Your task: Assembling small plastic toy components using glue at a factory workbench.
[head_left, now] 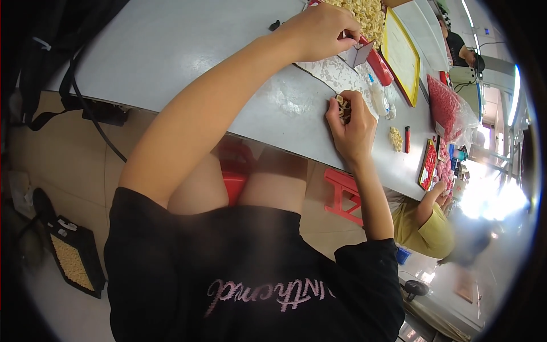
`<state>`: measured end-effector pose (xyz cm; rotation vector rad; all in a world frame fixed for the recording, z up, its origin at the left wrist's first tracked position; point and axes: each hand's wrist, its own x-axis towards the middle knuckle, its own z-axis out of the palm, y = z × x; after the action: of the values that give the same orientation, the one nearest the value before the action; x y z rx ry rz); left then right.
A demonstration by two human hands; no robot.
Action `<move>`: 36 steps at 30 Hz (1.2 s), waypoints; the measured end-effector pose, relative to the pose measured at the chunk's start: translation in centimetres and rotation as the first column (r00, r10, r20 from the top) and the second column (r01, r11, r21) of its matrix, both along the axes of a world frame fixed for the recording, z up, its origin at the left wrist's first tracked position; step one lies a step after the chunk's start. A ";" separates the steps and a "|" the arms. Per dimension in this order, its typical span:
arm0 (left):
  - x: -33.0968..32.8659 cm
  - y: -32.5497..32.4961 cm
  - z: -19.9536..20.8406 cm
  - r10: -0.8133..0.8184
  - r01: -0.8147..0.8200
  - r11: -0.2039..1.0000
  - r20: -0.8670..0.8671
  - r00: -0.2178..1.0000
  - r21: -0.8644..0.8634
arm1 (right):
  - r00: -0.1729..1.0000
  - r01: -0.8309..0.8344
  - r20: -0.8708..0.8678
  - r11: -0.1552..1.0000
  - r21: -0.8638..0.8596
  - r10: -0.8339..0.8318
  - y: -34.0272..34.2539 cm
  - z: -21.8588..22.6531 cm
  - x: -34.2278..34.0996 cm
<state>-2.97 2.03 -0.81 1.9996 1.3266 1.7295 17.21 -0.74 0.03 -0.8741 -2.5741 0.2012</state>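
My left hand (322, 33) reaches over the far part of the grey table (268, 108). Its thumb and fingers are pinched together beside a small folded pale card (359, 54); whatever lies between the fingertips is hidden. Nearer the table's front edge, my right hand (356, 125) curls around a cluster of small pale and dark pieces (343, 108), seen between thumb and fingers. A white, patchy sheet (327, 71) lies between the two hands. Just past the left hand is a heap of cream-coloured small pieces (369, 20), with a red, shiny long item (379, 67) alongside.
Farther right are a yellow-rimmed tray (417, 74), a small cream pile (396, 138), a red stick-like item (407, 139), a clear bag of pinkish-red pieces (449, 108) and a tray of red pieces (427, 165). A co-worker in yellow-green (427, 231) sits beyond. A red stool (343, 194) stands below.
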 end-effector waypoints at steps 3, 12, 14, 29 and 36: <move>-0.1 -0.2 -0.2 0.018 -0.018 1.000 -0.005 1.000 -0.008 | 1.000 0.018 -0.005 1.000 0.007 -0.018 -0.2 -0.1 0.0; 0.2 -0.5 0.3 -0.005 0.005 1.000 -0.009 1.000 0.001 | 0.996 -0.045 0.077 0.995 0.087 0.038 -0.4 0.2 0.3; 0.3 -0.7 0.6 -0.020 0.020 0.999 0.009 1.000 -0.035 | 0.996 -0.063 0.062 0.994 0.088 0.058 -0.5 0.3 0.2; -0.2 -1.1 1.2 -0.015 0.027 0.987 0.077 0.997 -0.160 | 0.964 0.175 -0.216 0.982 0.077 -0.155 10.0 4.1 2.5; 0.5 -0.7 1.4 0.030 -0.010 0.983 0.107 0.994 -0.181 | 0.915 0.376 -0.142 0.926 -0.041 -0.378 27.5 3.7 6.8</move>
<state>-2.47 1.29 0.59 1.7750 1.4155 1.6366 24.04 26.77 3.69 -1.2880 -2.2175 0.1609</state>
